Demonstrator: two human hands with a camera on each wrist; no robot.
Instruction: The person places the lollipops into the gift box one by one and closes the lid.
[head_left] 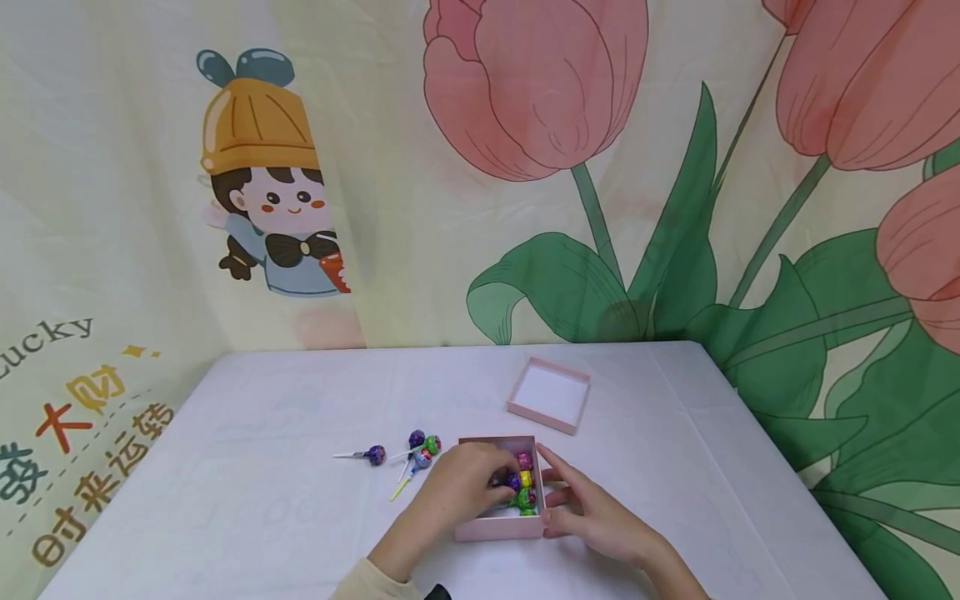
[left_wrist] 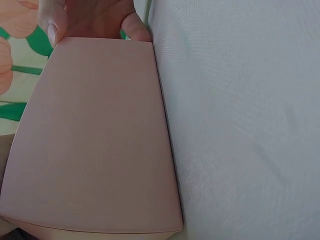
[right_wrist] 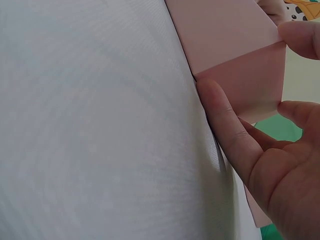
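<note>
A pink box (head_left: 498, 530) without its lid stands on the table and holds several wrapped lollipops (head_left: 527, 497) in green, yellow, pink and purple. My left hand (head_left: 471, 479) reaches over its left side, fingers bent down among the lollipops beside a purple one. I cannot tell whether its fingertips pinch one. Against the box's right wall, my right hand (head_left: 596, 510) rests with spread fingers, the fingertips at the edges. In the right wrist view, one of its fingers (right_wrist: 217, 102) lies low along the box corner. The left wrist view is mostly filled by a box wall (left_wrist: 100, 135).
The pink box lid (head_left: 551, 393) lies inside up behind the box. Left of the box is a small cluster of lollipops (head_left: 423, 450) with white and yellow sticks, and a single purple lollipop (head_left: 375, 455) farther left. A white cloth covers the table (head_left: 300, 533); a printed curtain hangs behind.
</note>
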